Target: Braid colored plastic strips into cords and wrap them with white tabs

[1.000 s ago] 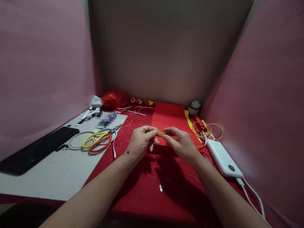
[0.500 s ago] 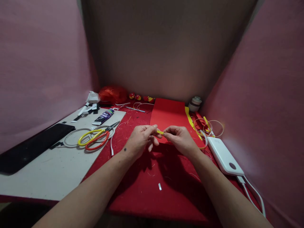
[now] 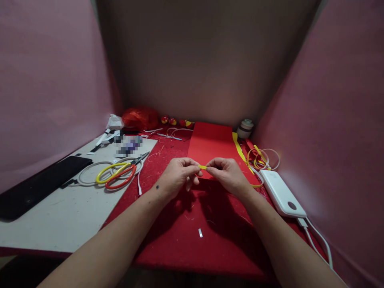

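A small yellow strip (image 3: 203, 167) is stretched between my two hands, above the near edge of a red sheet (image 3: 211, 144). My left hand (image 3: 181, 174) pinches its left end between thumb and index finger, with the other fingers curled below. At the right end, my right hand (image 3: 225, 173) has thumb and fingertips closed on the strip. What the strip is made of, I cannot tell. On the red cloth (image 3: 171, 248) below my hands lies a tiny white piece (image 3: 200, 233).
Scissors (image 3: 117, 176) with yellow and red handles lie on a pale board (image 3: 75, 216) at left, near a black slab-like object (image 3: 42, 184). A white power bank (image 3: 283, 193) with a cable sits at right. Red and yellow balls (image 3: 169, 121) and a jar (image 3: 245, 129) stand behind.
My left fingers have shifted slightly on the yellow strip, which now lies more level between both hands. The whole view has moved a little; the other things stay in place.
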Demonstrator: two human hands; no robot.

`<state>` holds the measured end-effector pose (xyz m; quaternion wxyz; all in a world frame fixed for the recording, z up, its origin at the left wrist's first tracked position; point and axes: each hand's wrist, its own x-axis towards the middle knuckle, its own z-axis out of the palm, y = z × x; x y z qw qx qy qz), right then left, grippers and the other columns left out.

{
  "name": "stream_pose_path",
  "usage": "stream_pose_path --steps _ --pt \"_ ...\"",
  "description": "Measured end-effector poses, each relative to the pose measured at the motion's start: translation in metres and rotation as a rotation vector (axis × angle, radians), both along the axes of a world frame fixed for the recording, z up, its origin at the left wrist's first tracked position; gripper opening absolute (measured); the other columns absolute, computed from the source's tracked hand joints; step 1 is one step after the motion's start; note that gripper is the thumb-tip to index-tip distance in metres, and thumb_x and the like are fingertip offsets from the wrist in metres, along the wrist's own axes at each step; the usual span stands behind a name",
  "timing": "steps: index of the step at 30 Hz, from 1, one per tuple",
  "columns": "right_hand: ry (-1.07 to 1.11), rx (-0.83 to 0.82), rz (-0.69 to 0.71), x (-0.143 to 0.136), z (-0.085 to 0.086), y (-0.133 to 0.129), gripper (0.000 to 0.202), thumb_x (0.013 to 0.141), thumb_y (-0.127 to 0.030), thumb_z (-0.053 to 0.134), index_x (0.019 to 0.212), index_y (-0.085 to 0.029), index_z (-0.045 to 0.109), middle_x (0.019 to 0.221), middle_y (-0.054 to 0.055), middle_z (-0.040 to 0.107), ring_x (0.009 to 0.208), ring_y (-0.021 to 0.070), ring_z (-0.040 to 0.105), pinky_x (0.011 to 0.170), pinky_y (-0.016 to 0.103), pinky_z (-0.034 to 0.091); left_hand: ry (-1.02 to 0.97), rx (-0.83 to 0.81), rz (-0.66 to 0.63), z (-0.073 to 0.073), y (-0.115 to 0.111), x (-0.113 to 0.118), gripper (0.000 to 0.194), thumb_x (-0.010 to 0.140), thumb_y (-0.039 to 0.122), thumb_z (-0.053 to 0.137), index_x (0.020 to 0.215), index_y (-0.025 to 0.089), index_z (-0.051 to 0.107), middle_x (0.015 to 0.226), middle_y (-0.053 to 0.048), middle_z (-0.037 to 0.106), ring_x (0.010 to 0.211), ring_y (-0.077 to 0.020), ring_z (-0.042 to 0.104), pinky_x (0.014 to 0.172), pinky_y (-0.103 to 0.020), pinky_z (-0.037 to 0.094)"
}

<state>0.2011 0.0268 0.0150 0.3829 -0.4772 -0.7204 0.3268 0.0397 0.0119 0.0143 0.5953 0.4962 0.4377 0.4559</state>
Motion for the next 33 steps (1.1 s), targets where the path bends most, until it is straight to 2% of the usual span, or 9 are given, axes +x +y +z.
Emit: stream_pose_path --steps 5,10,12,15,17,19,23,30,33 --pt "-0.037 0.035 0.033 0.003 -0.002 0.002 0.014 0.073 -0.022 0.053 0.068 -0.016 0.064 0.062 0.001 0.06 0.059 0.0131 0.052 0.058 0.026 0.04 -0.003 -0.014 -0.012 0.0 0.001 0.0 0.006 0.069 0.017 0.061 0.067 0.012 0.057 0.057 -0.001 0.062 0.037 -0.0066 0.049 0.031 -0.016 0.032" --pt "-0.152 0.62 -0.208 0.001 -0.005 -0.015 0.018 0.075 -0.019 0.055 0.087 -0.016 0.068 0.088 0.011 0.062 0.087 0.0229 0.054 0.081 0.038 0.041 -0.039 -0.02 0.042 0.0 0.002 0.0 0.009 0.07 0.019 0.061 0.068 0.012 0.056 0.058 0.0 0.061 0.038 -0.0062 0.048 0.031 -0.017 0.033" --pt "-0.125 0.672 -0.204 -0.004 -0.007 -0.026 0.014 0.076 -0.02 0.055 0.08 -0.017 0.068 0.081 0.01 0.061 0.082 0.0222 0.053 0.078 0.037 0.041 -0.059 -0.007 0.067 -0.001 0.002 0.0 0.009 0.07 0.019 0.062 0.069 0.012 0.056 0.058 0.0 0.06 0.038 -0.0058 0.047 0.031 -0.017 0.033" --pt "0.105 0.226 -0.109 -0.016 -0.011 -0.036 0.015 0.078 -0.025 0.056 0.071 -0.017 0.066 0.064 0.005 0.059 0.06 0.016 0.053 0.061 0.03 0.042 -0.064 0.017 0.077 -0.003 0.003 -0.002 0.011 0.071 0.021 0.062 0.068 0.012 0.056 0.053 0.001 0.059 0.036 -0.0053 0.044 0.031 -0.016 0.033" --pt "0.361 -0.184 -0.021 -0.022 -0.015 -0.036 0.017 0.076 -0.032 0.059 0.072 -0.017 0.065 0.058 0.001 0.058 0.048 0.011 0.047 0.047 0.025 0.037 -0.059 0.031 0.079 -0.004 0.003 -0.002 0.012 0.071 0.022 0.063 0.068 0.012 0.056 0.051 0.002 0.058 0.036 -0.0059 0.045 0.032 -0.016 0.032" --pt "0.645 -0.434 0.022 -0.026 -0.018 -0.031 0.02 0.072 -0.035 0.066 0.076 -0.016 0.064 0.059 -0.001 0.058 0.044 0.0078 0.045 0.041 0.02 0.031 -0.029 0.041 0.075 -0.003 0.002 -0.002 0.012 0.072 0.023 0.062 0.068 0.013 0.056 0.048 0.002 0.056 0.036 -0.0066 0.045 0.032 -0.016 0.032" --pt "0.985 -0.518 -0.019 -0.026 -0.022 -0.023 0.022 0.063 -0.027 0.074 0.071 -0.015 0.059 0.062 0.0 0.062 0.046 0.007 0.051 0.041 0.018 0.032 0.036 0.06 0.034 -0.001 -0.001 -0.001 0.012 0.072 0.023 0.062 0.068 0.013 0.056 0.051 0.0 0.058 0.037 -0.007 0.047 0.033 -0.016 0.031" --pt "1.064 -0.467 -0.019 -0.027 -0.027 -0.022 0.014 0.063 -0.02 0.071 0.064 -0.014 0.059 0.061 0.001 0.062 0.048 0.008 0.052 0.042 0.019 0.035 0.126 0.082 -0.035 -0.001 0.0 0.001 0.006 0.072 0.018 0.058 0.069 0.013 0.056 0.048 0.001 0.055 0.037 -0.0076 0.047 0.033 -0.017 0.032" --pt "1.086 -0.437 -0.003 -0.027 -0.029 -0.022 0.01 0.063 -0.018 0.07 0.066 -0.015 0.06 0.063 0.0 0.063 0.052 0.0099 0.054 0.045 0.021 0.038 0.149 0.05 0.053 0.006 -0.001 0.004 0.008 0.07 0.011 0.058 0.076 0.014 0.055 0.053 0.002 0.056 0.04 -0.0082 0.049 0.034 -0.017 0.033"
